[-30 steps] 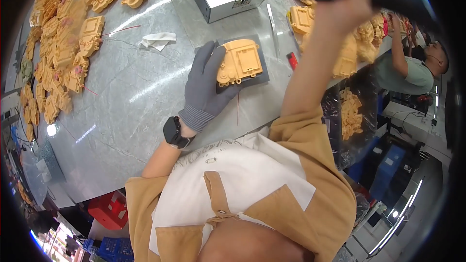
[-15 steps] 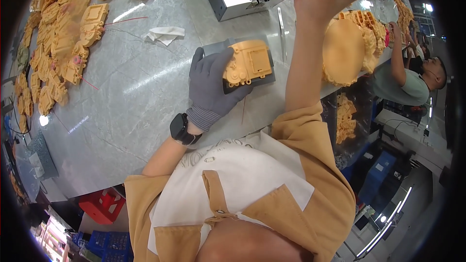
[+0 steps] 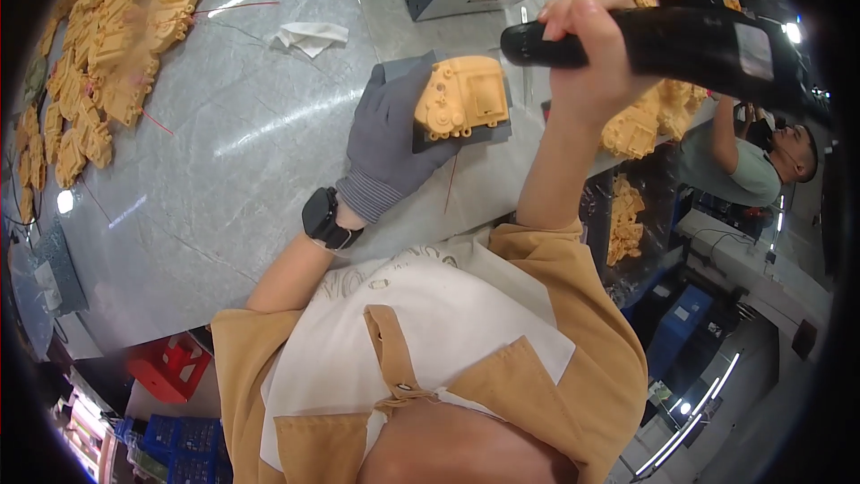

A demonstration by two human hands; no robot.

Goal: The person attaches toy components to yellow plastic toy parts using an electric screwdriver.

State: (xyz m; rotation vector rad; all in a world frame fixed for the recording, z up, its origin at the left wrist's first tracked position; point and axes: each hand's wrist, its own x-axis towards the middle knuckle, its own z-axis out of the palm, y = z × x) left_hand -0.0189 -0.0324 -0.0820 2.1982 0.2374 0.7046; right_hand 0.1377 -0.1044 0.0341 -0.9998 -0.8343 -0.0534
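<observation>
Yellow housing (image 3: 470,94), my left hand (image 3: 392,130) at its left, fingers spread, right hand (image 3: 596,58) at its right, clasping black tool (image 3: 685,43)

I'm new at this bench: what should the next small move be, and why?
Probably ease the right hand to bring the black tool over the yellow part. The part sits on a dark gray block, the gloved left hand seems to steady its left side, and the tool's blunt end shows near its upper right corner.
</observation>
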